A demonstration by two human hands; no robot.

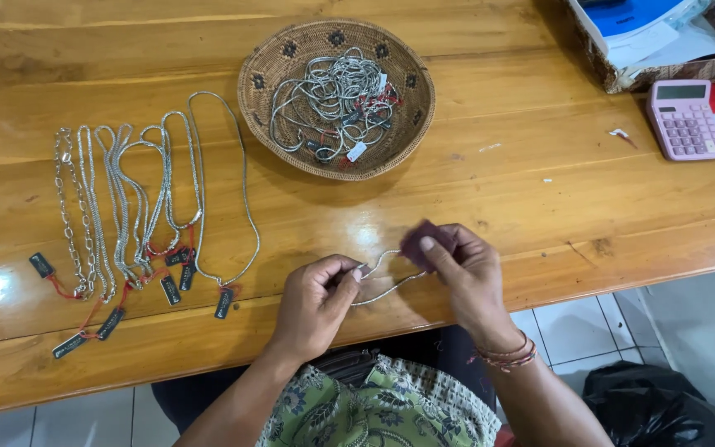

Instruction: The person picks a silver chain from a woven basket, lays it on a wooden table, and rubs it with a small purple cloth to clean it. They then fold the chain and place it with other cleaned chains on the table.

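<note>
While both hands' fingers pinch a silver chain (386, 277), right hand (465, 273) with dark cloth (424, 242), left hand (318, 300) near table edge (208, 352)

Left hand (314, 300), knuckles up, fingers (349, 273) pinched closed. Right hand (469, 273) just beside it, thumb and forefinger pressed together, wrist bent. Both forearms rise from the lower edge, converging.

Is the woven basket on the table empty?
No, the woven basket holds a tangled pile of silver chains with small tags, while the left hand and right hand work another chain in front of it.
</note>
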